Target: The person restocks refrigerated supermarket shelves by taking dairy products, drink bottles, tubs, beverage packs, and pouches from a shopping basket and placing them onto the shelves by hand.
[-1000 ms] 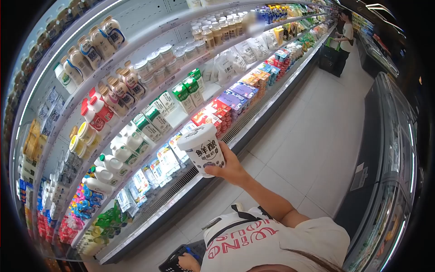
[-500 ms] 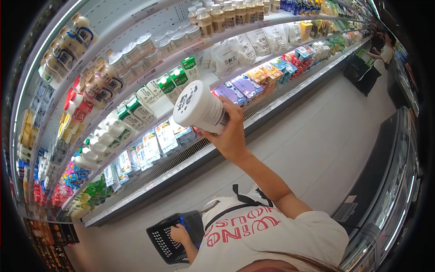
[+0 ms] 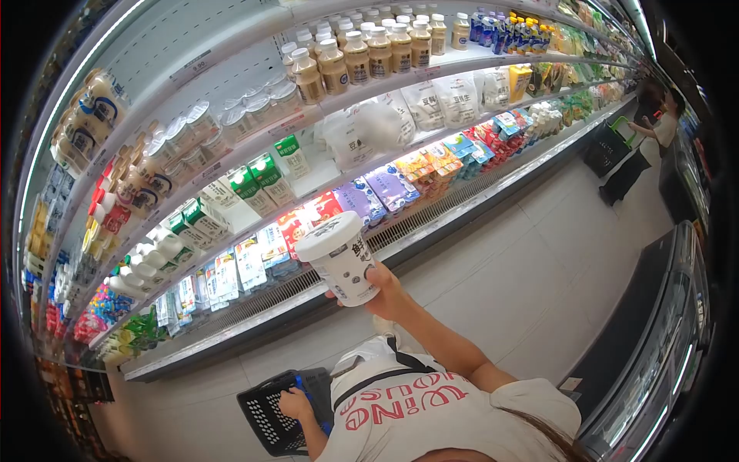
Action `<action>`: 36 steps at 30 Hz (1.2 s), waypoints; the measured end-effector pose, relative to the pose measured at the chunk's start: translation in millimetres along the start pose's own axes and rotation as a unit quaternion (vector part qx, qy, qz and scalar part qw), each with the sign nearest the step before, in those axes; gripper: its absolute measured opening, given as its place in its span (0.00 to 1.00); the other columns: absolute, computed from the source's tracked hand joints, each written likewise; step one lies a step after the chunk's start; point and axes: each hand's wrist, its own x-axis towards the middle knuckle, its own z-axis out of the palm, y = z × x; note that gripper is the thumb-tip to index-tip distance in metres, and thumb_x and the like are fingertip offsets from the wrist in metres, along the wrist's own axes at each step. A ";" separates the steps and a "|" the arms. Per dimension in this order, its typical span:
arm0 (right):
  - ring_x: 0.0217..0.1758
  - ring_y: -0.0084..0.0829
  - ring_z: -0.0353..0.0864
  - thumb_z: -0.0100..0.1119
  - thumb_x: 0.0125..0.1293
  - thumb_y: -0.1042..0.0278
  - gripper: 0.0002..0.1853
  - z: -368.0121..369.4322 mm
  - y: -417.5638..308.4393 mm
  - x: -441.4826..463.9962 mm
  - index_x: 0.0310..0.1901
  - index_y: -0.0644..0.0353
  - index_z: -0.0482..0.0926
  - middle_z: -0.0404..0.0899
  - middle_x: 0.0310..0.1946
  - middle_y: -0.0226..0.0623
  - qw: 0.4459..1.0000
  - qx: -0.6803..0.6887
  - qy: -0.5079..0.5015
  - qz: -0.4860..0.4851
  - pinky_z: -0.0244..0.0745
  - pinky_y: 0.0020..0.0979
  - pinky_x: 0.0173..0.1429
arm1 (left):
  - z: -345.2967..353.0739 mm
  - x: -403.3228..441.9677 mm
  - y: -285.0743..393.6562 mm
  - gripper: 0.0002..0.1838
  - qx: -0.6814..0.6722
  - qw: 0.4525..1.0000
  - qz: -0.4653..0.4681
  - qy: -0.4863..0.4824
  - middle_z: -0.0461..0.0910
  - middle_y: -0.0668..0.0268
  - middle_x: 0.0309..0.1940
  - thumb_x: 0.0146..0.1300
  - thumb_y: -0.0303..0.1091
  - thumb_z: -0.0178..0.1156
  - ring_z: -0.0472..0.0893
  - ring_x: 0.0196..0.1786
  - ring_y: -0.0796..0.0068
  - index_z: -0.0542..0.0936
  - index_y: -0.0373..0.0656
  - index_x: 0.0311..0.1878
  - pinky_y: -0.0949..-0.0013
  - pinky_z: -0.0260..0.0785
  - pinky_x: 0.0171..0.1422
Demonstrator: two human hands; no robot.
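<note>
My right hand is wrapped round a white lidded tub with black characters and round dark marks on its side. The tub is tilted, lid uppermost, in front of the lower shelf of a chilled display. Behind it lie red packs and purple packs. Down by my waist, my left hand closes on the handle of a black shopping basket. Blue parts show at the basket's rim, and its inside is mostly hidden.
Refrigerated shelves run along the left and far side, with bottles, green-and-white cartons and white bags. At the far right another person stands near a dark basket. A glass-fronted freezer borders the aisle on the right.
My right hand has brought the tub lower and closer to my body, turning it so the printed side shows. My left hand stays on the basket. The view has shifted slightly.
</note>
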 end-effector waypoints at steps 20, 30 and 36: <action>0.64 0.37 0.71 0.76 0.47 0.57 0.51 -79.9 -52.4 100.2 0.69 0.63 0.55 0.69 0.61 0.43 0.970 -0.004 -0.167 0.178 0.69 0.42 0.67 | -16.4 -55.5 123.0 0.16 0.009 0.999 -0.039 -0.011 0.78 0.48 0.20 0.52 0.40 0.59 0.78 0.28 0.47 0.82 0.34 0.25 0.49 0.70 0.32; 0.61 0.39 0.74 0.73 0.51 0.54 0.46 -101.7 -123.5 75.0 0.67 0.65 0.58 0.71 0.59 0.44 0.971 0.003 -0.179 0.161 0.71 0.40 0.65 | -23.9 -99.2 196.1 0.18 0.023 0.998 -0.061 -0.004 0.80 0.48 0.22 0.54 0.44 0.59 0.80 0.28 0.48 0.84 0.35 0.27 0.51 0.74 0.34; 0.59 0.41 0.76 0.71 0.50 0.45 0.49 -140.2 -214.7 29.4 0.67 0.65 0.59 0.72 0.58 0.46 0.974 -0.035 -0.171 0.141 0.73 0.41 0.63 | -1.9 -137.3 239.4 0.16 -0.021 0.998 -0.027 0.047 0.81 0.48 0.23 0.50 0.45 0.60 0.81 0.28 0.47 0.84 0.40 0.25 0.50 0.74 0.34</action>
